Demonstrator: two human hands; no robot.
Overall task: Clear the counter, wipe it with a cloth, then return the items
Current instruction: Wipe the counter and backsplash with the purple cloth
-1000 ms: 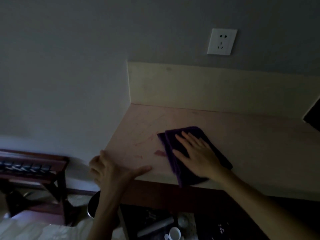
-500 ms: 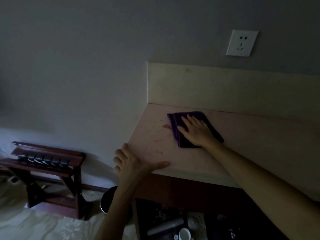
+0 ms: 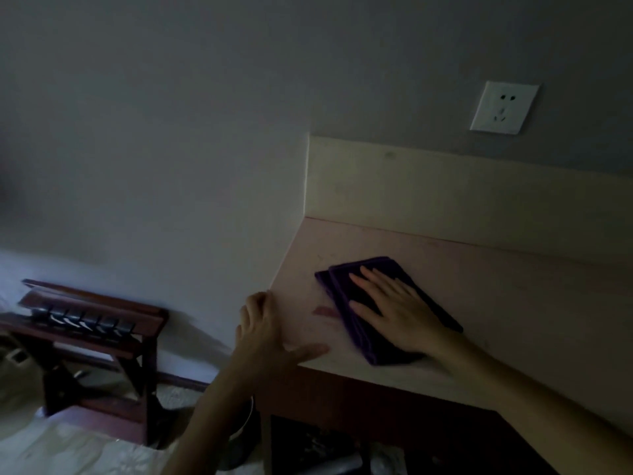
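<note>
On the pale pink table (image 3: pixel 479 303), near its left end, lies my folded dark purple cloth (image 3: pixel 346 289). My right hand (image 3: pixel 394 311) lies flat on top of it, fingers straight and a little spread, pressing down. That grip is not closed around the cloth; it only pushes on it.

The cloth is longer than it is wide. Its long side runs from the front edge of the table up and back toward the cream back panel (image 3: pixel 445 193), tilted a bit to the left. My fingers point the same way as that long side.

A small reddish smear (image 3: pixel 323 311) sits on the table just left of the cloth, touching its edge or nearly so; the room is dim, so I cannot be sure. I think the next wipe should slide left over it.

My left hand (image 3: pixel 263 329) holds the left corner of the table. Its fingers curl over the side edge and its thumb lies along the top. It is closer to the smear, but the right hand has the cloth, so the right hand should do the wiping.
</note>
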